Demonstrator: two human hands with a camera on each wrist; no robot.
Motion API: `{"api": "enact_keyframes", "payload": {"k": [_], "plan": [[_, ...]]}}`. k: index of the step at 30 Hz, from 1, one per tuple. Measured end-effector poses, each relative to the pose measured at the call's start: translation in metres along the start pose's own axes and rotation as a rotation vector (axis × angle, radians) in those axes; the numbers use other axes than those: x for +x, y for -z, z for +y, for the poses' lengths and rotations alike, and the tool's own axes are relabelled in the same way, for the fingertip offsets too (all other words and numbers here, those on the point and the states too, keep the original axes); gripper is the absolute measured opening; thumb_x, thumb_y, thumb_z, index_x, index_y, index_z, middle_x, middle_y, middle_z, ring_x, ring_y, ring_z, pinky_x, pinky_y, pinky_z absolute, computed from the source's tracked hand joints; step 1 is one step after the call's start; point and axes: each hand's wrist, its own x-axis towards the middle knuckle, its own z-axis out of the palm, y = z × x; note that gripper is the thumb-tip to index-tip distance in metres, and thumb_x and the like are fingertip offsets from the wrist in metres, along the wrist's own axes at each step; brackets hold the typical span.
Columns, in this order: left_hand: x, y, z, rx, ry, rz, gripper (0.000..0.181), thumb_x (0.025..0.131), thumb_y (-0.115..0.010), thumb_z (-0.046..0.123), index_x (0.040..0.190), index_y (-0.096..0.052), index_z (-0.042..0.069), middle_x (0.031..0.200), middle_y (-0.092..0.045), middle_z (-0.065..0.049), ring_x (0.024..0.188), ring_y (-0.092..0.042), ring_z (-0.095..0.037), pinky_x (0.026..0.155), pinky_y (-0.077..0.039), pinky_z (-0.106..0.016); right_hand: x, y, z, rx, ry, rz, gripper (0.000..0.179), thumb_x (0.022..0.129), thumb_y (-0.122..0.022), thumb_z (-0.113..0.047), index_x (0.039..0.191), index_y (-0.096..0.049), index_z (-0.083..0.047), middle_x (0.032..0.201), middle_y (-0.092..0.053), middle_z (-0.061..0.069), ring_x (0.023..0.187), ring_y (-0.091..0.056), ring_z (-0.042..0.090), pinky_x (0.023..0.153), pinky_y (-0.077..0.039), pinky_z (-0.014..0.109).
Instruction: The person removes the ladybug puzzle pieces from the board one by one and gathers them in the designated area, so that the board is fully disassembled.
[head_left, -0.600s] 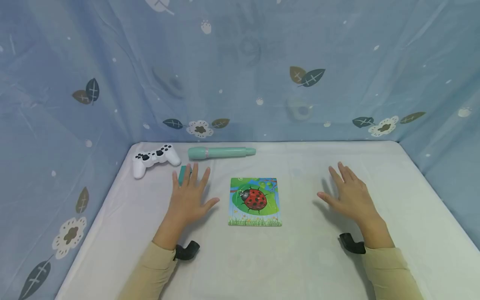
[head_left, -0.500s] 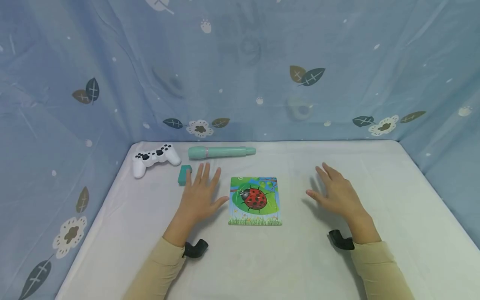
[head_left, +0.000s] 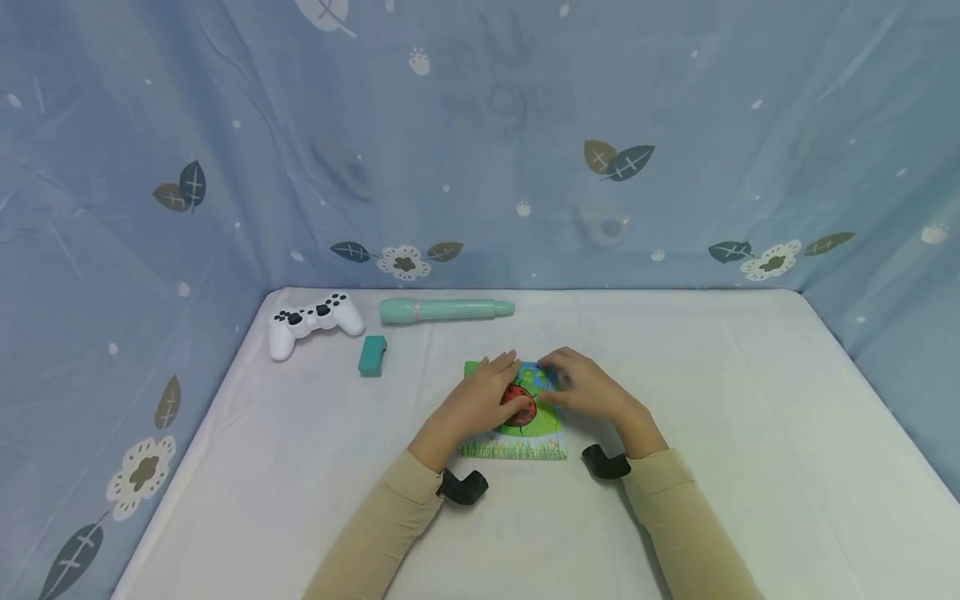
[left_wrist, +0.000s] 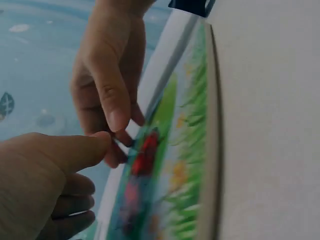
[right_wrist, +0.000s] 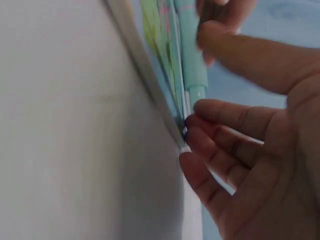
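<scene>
A square ladybug jigsaw puzzle (head_left: 517,450) lies flat on the white table, its grass edge toward me. Over its left and middle part is my left hand (head_left: 480,404), fingers together and thumb stretched across the ladybug. My right hand (head_left: 592,390) is at the puzzle's upper right corner with its fingers lightly bent. In the right wrist view, the fingertips of the right hand (right_wrist: 285,135) come right to the corner of the board. The left wrist view has both hands close together above the blurred picture (left_wrist: 190,125). Part of the ladybug is hidden under the left hand.
At the back left lies a white game controller (head_left: 315,323). A teal block (head_left: 372,357) sits in front of a mint-green tube (head_left: 446,310) with one wider end. Blue patterned cloth (head_left: 525,125) hangs behind the table. Black curved pieces (head_left: 463,488) stick out from both wrists.
Both hands have come inward from either side of the puzzle, left hand moving right and right hand moving left, and are now over it. The teal block is fully uncovered.
</scene>
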Motion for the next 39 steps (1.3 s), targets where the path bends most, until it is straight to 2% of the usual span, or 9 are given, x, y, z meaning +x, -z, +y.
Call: {"api": "enact_keyframes", "payload": {"k": [3, 7, 11, 19, 25, 31, 39], "plan": [[0.002, -0.011, -0.001, 0.009, -0.029, 0.021, 0.061, 0.093, -0.059, 0.041, 0.136, -0.050, -0.001, 0.145, -0.044, -0.017, 0.133, -0.043, -0.029, 0.108, -0.041, -0.041, 0.002, -0.005, 0.003, -0.015, 0.021, -0.010, 0.050, 0.080, -0.076, -0.031, 0.117, -0.060, -0.001, 0.119, -0.057, 0.013, 0.110, -0.054, 0.029, 0.096, -0.047, 0.048], [0.003, -0.021, -0.005, 0.049, -0.064, 0.094, 0.062, 0.090, -0.062, 0.043, 0.133, -0.053, -0.001, 0.141, -0.048, -0.016, 0.131, -0.046, -0.028, 0.108, -0.042, -0.040, 0.002, -0.007, 0.006, -0.027, 0.043, 0.010, 0.047, 0.079, -0.077, -0.030, 0.114, -0.060, -0.004, 0.119, -0.054, 0.013, 0.111, -0.051, 0.030, 0.097, -0.046, 0.049], [0.003, -0.026, -0.008, 0.005, -0.059, 0.144, 0.062, 0.088, -0.065, 0.042, 0.133, -0.054, 0.000, 0.142, -0.048, -0.014, 0.132, -0.045, -0.027, 0.108, -0.042, -0.040, 0.004, -0.008, 0.008, -0.025, 0.039, 0.015, 0.048, 0.078, -0.078, -0.030, 0.115, -0.059, -0.005, 0.119, -0.052, 0.012, 0.112, -0.049, 0.030, 0.098, -0.045, 0.050], [0.001, -0.029, -0.012, -0.058, -0.015, 0.120, 0.065, 0.089, -0.063, 0.043, 0.137, -0.049, 0.001, 0.147, -0.042, -0.012, 0.137, -0.038, -0.026, 0.109, -0.041, -0.038, 0.012, -0.005, 0.006, -0.019, 0.053, -0.041, 0.051, 0.075, -0.081, -0.023, 0.115, -0.057, -0.004, 0.118, -0.049, 0.012, 0.112, -0.046, 0.029, 0.099, -0.043, 0.049], [0.000, -0.029, -0.012, -0.079, -0.008, 0.109, 0.065, 0.090, -0.063, 0.043, 0.137, -0.048, 0.000, 0.148, -0.041, -0.013, 0.138, -0.037, -0.026, 0.110, -0.039, -0.039, 0.014, -0.005, 0.001, 0.018, 0.007, -0.117, 0.050, 0.079, -0.078, -0.019, 0.119, -0.053, -0.005, 0.122, -0.044, 0.013, 0.115, -0.042, 0.030, 0.102, -0.041, 0.050], [0.001, -0.029, -0.012, -0.064, -0.023, 0.123, 0.064, 0.089, -0.063, 0.042, 0.136, -0.050, 0.000, 0.146, -0.042, -0.014, 0.137, -0.039, -0.027, 0.108, -0.042, -0.040, 0.016, -0.006, 0.003, 0.088, -0.009, -0.106, 0.049, 0.077, -0.079, -0.016, 0.116, -0.053, -0.003, 0.118, -0.043, 0.014, 0.110, -0.042, 0.028, 0.099, -0.042, 0.049], [0.000, -0.030, -0.012, -0.056, -0.016, 0.115, 0.063, 0.090, -0.062, 0.042, 0.136, -0.050, 0.001, 0.147, -0.042, -0.013, 0.137, -0.039, -0.027, 0.108, -0.042, -0.040, 0.018, -0.012, 0.005, 0.123, -0.021, -0.083, 0.048, 0.076, -0.079, -0.019, 0.111, -0.051, -0.003, 0.110, -0.040, 0.014, 0.104, -0.040, 0.028, 0.095, -0.041, 0.048]]}}
